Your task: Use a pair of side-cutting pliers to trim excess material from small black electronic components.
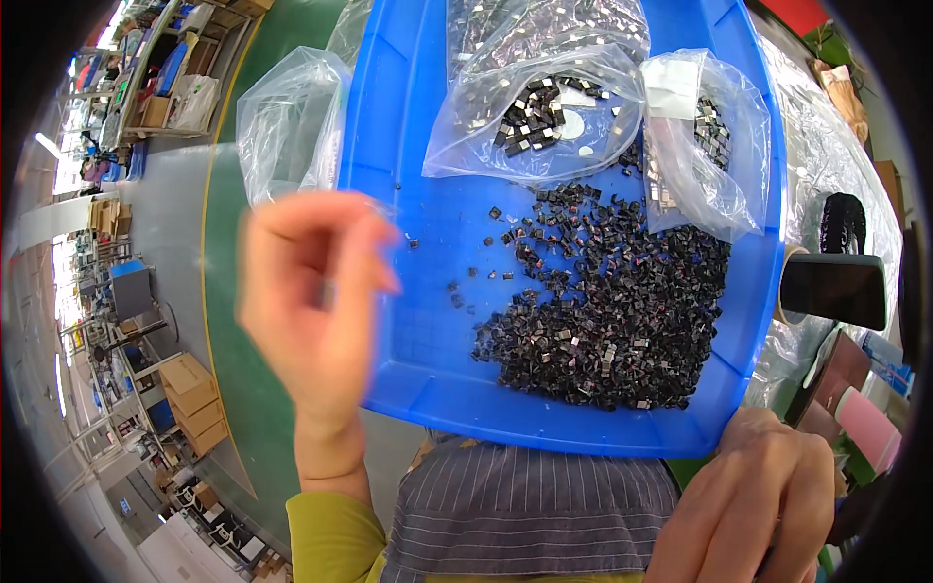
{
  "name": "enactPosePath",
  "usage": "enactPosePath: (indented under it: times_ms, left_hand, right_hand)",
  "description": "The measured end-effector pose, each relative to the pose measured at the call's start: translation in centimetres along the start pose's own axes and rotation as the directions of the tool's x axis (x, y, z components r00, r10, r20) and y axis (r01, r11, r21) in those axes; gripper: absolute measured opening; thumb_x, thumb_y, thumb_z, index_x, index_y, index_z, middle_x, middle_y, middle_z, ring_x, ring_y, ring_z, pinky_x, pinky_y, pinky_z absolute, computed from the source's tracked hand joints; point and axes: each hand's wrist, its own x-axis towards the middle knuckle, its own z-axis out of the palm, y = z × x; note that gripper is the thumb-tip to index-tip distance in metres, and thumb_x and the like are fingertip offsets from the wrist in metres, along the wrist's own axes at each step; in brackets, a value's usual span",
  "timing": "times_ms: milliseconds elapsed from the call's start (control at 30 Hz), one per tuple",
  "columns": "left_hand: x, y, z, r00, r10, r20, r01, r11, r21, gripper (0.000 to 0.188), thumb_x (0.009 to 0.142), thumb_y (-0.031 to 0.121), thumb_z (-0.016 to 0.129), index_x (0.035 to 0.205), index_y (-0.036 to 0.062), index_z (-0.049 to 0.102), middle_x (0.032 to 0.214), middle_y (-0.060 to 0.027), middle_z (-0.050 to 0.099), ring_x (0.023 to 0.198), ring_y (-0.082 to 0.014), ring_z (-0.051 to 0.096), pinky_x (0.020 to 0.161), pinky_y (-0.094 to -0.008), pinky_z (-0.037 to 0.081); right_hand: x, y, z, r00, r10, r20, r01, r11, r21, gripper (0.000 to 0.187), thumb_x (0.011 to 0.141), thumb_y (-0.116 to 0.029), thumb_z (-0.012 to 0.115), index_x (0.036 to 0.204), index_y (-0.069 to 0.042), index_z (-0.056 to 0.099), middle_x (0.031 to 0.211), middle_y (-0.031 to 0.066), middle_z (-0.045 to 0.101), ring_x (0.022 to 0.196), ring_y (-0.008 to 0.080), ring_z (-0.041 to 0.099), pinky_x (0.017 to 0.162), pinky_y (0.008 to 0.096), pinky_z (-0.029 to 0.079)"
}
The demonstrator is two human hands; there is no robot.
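Note:
My left hand (316, 291) is raised by the left rim of a large blue tray (428, 321), blurred by motion. Its fingers are curled and the thumb lies close to the forefinger; whatever may be between them is too smeared to make out. Just outside the tray's near right corner, my right hand (748, 496) shows its back, the fingers bent together and their tips hidden. A heap of small black pieces (612, 330) covers the tray's right and near part, with a few scattered leftward. At the far end, a clear plastic bag (457, 146) holds black-and-silver blocks (530, 117).
Another clear bag (719, 185) with blocks lies along the tray's right wall. An empty-looking clear bag (287, 117) hangs outside the left wall. A phone-like black device (834, 290) stands at the right, beside plastic sheeting (816, 126). Cardboard boxes (192, 398) and shelving are far left.

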Motion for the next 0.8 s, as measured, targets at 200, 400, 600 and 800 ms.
enactPosePath:
  times_ms: [200, 400, 600, 800]
  left_hand:
    - [3.1, -0.7, -4.2, 0.992, 0.024, -0.12, 0.007, 0.968, 0.252, 0.007, 0.088, -0.003, 0.058, 0.094, 0.0004, 0.056, 0.084, -0.0078, 0.063, 0.059, -0.0062, 0.053, 0.054, -0.0181, 0.043]
    - [-1.5, 1.3, 0.0, 0.924, 0.091, 0.371, -0.058, 0.994, -0.097, 0.022, 0.077, -0.015, 0.062, 0.093, -0.001, 0.06, 0.087, -0.0119, 0.064, 0.06, -0.0078, 0.057, 0.049, -0.02, 0.043]
    - [-2.0, 0.7, 0.3, 0.917, 0.114, 0.382, -0.065, 0.988, -0.14, 0.024, 0.074, -0.016, 0.062, 0.093, -0.0009, 0.061, 0.09, -0.0123, 0.065, 0.056, -0.007, 0.055, 0.048, -0.0199, 0.042]
    - [-2.1, 0.2, 0.1, 0.9, 0.134, 0.415, -0.094, 0.989, -0.114, 0.026, 0.073, -0.016, 0.064, 0.094, 0.0004, 0.063, 0.091, -0.0121, 0.065, 0.054, -0.0062, 0.053, 0.046, -0.0195, 0.04]
  right_hand:
    - [-0.2, -0.3, -1.0, 0.998, -0.004, 0.07, 0.002, 1.0, 0.028, 0.019, 0.091, -0.016, 0.061, 0.079, -0.001, 0.061, 0.092, 0.0265, 0.067, 0.083, 0.0332, 0.066, 0.068, 0.0354, 0.057]
    - [-0.3, -0.3, -0.4, 0.998, 0.003, 0.055, -0.005, 1.0, 0.031, 0.019, 0.09, -0.015, 0.062, 0.078, -0.001, 0.06, 0.09, 0.0266, 0.067, 0.082, 0.0342, 0.067, 0.071, 0.038, 0.058]
    - [-0.1, -0.2, 0.0, 0.999, -0.038, -0.013, 0.038, 0.999, -0.001, 0.021, 0.09, -0.016, 0.062, 0.076, -0.001, 0.059, 0.09, 0.0268, 0.067, 0.08, 0.0341, 0.067, 0.069, 0.0386, 0.058]
    - [0.1, 0.0, -1.3, 0.999, 0.015, 0.049, -0.012, 0.997, -0.074, 0.022, 0.09, -0.018, 0.062, 0.075, -0.003, 0.059, 0.09, 0.025, 0.068, 0.079, 0.0306, 0.068, 0.064, 0.0361, 0.057]
